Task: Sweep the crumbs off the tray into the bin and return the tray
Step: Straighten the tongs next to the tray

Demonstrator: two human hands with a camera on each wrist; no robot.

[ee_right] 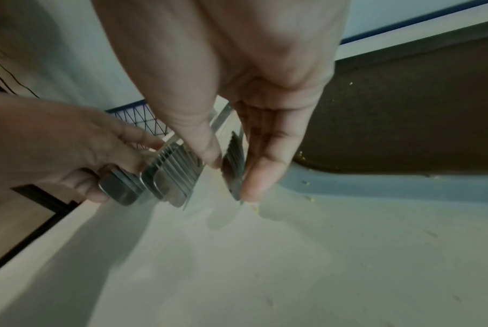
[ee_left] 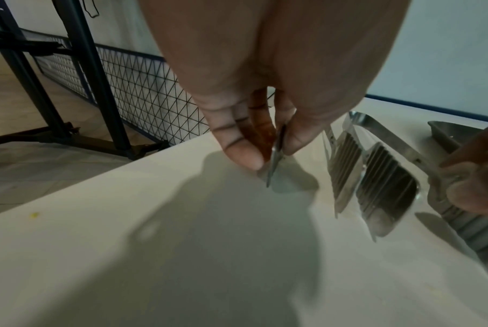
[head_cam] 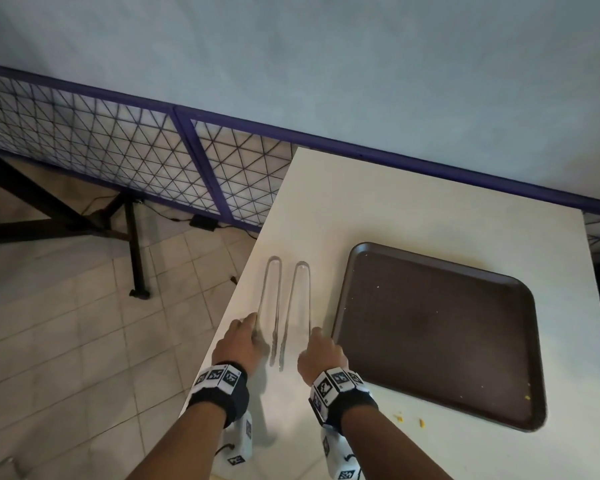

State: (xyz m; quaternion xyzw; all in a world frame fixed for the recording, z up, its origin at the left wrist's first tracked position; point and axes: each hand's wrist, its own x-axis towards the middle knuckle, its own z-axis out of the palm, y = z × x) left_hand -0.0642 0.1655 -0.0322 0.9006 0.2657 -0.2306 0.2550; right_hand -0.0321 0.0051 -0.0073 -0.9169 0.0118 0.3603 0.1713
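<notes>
Bin out of view. Two metal tongs (head_cam: 284, 306) on worktop (head_cam: 413, 202). Left hand (head_cam: 238, 344) pinches outer arm of left tongs; right hand (head_cam: 321, 355) pinches outer arm of right tongs. One brown tray (head_cam: 437, 337) beside them; few crumbs (head_cam: 409, 420), some blurred.

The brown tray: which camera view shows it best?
The head view is best: the whole brown tray lies flat on the white table, all rims visible, with a few crumbs left near one corner. The right wrist view shows only part of its dark surface, behind the right hand. The left wrist view shows just a small corner.
</notes>
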